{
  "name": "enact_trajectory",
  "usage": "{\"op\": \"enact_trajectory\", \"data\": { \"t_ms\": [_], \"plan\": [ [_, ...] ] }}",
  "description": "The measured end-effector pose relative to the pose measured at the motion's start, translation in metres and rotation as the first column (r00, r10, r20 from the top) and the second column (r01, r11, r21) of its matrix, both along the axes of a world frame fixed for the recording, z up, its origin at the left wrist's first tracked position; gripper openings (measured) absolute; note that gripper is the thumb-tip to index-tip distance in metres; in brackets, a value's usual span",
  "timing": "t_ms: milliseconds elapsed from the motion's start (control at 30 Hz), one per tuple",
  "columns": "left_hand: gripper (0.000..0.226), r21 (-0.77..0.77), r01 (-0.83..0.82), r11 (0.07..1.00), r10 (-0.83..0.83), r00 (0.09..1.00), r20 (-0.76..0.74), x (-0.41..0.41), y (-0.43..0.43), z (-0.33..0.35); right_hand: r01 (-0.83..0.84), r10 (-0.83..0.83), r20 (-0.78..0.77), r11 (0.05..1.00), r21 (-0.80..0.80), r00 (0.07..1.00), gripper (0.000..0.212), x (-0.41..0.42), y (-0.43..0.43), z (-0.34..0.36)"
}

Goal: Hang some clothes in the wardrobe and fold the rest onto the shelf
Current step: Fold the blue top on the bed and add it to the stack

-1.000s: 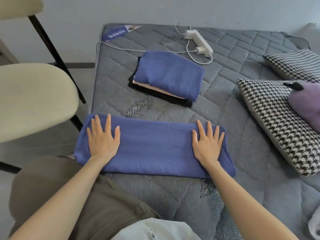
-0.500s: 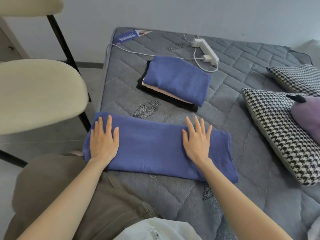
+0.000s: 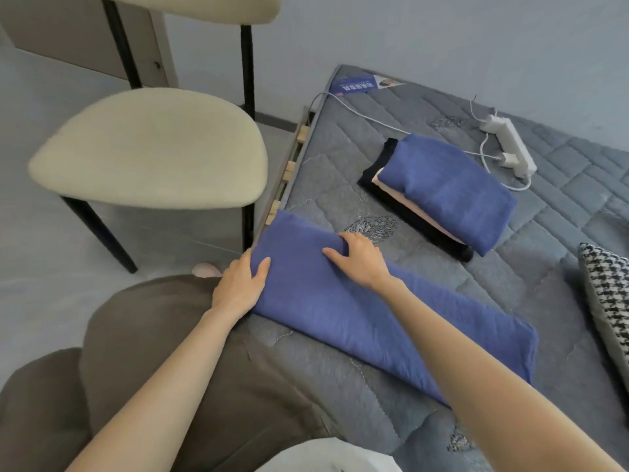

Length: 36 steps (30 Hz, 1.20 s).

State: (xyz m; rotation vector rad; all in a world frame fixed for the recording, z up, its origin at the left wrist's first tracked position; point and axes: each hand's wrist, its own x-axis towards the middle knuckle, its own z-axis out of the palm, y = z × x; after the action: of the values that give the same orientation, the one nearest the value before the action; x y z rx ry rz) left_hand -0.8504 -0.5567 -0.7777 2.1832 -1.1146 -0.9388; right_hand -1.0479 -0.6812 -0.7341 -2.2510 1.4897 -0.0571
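Observation:
A long blue garment point(image 3: 391, 321), folded into a strip, lies along the near edge of the grey mattress point(image 3: 333, 158). My left hand point(image 3: 238, 287) grips its left end, thumb on top and fingers hidden round the edge. My right hand point(image 3: 360, 260) holds the cloth a little further right, its fingers curled over the far edge. Behind it on the mattress sits a stack of folded clothes point(image 3: 449, 189): blue on top, then pink, then black.
A cream chair point(image 3: 149, 148) with black legs stands on the floor close to the left of the bed. A white power strip point(image 3: 510, 144) and its cable lie behind the stack. A houndstooth pillow point(image 3: 609, 301) is at the right edge.
My right hand slid left along the garment to near its left end and curled over the far edge. My left hand turned from lying flat to gripping the end. The view swung left.

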Motion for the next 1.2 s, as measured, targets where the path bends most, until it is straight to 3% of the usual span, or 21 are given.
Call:
{"op": "enact_trajectory", "data": {
  "t_ms": [67, 133, 233, 500, 567, 667, 767, 833, 900, 1033, 1100, 1200],
  "plan": [
    [0.065, -0.02, -0.08, 0.997, 0.076, 0.985, -0.153, 0.005, 0.006, 0.0, 0.041, -0.045, 0.037, 0.993, 0.109, 0.998, 0.04, 0.01, -0.013, 0.004],
    [0.043, -0.053, -0.161, 0.985, 0.14, 0.948, -0.285, 0.006, 0.009, 0.0, 0.022, -0.034, 0.059, 0.98, 0.197, 0.998, 0.043, 0.02, -0.022, 0.007],
    [0.032, -0.055, -0.193, 0.98, 0.161, 0.921, -0.354, 0.006, 0.011, 0.0, -0.05, 0.042, 0.037, 0.967, 0.249, 0.998, 0.043, 0.029, -0.033, 0.012],
    [0.014, -0.222, -0.352, 0.909, 0.281, 0.914, -0.294, 0.012, 0.001, -0.006, -0.093, 0.062, 0.137, 0.97, 0.226, 0.989, 0.029, 0.038, -0.043, 0.012],
    [0.022, -0.274, -0.366, 0.889, 0.337, 0.93, -0.15, 0.012, 0.0, -0.003, -0.093, 0.075, 0.097, 0.976, 0.197, 0.992, 0.035, 0.035, -0.045, 0.009],
    [0.033, -0.423, -0.229, 0.877, 0.309, 0.942, 0.13, 0.0, 0.0, 0.015, -0.06, 0.054, 0.04, 0.98, 0.191, 0.998, 0.051, 0.024, -0.051, 0.011],
    [0.06, -0.41, 0.195, 0.891, -0.059, 0.946, 0.32, -0.021, 0.003, 0.04, -0.024, 0.027, -0.014, 0.978, 0.206, 1.0, 0.058, 0.008, -0.052, 0.016],
    [0.096, -0.181, 0.534, 0.826, -0.39, 0.774, 0.499, -0.037, 0.007, 0.044, -0.005, 0.011, -0.022, 0.973, 0.229, 1.0, 0.059, -0.006, -0.051, 0.02],
    [0.109, 0.05, 0.688, 0.724, -0.574, 0.561, 0.596, -0.05, 0.013, 0.037, 0.029, -0.025, -0.018, 0.963, 0.267, 1.0, 0.06, -0.02, -0.051, 0.021],
    [0.105, 0.199, 0.728, 0.656, -0.629, 0.381, 0.678, -0.074, 0.014, 0.034, 0.068, -0.082, 0.026, 0.935, 0.349, 0.996, 0.081, -0.041, -0.049, 0.018],
    [0.101, 0.233, 0.72, 0.654, -0.62, 0.334, 0.71, -0.088, 0.013, 0.037, 0.062, -0.093, 0.066, 0.927, 0.37, 0.993, 0.071, -0.045, -0.044, 0.017],
    [0.093, 0.253, 0.639, 0.726, -0.593, 0.396, 0.701, -0.104, 0.016, 0.036, 0.05, -0.11, 0.136, 0.923, 0.381, 0.985, 0.061, -0.046, -0.039, 0.014]
  ]
}}
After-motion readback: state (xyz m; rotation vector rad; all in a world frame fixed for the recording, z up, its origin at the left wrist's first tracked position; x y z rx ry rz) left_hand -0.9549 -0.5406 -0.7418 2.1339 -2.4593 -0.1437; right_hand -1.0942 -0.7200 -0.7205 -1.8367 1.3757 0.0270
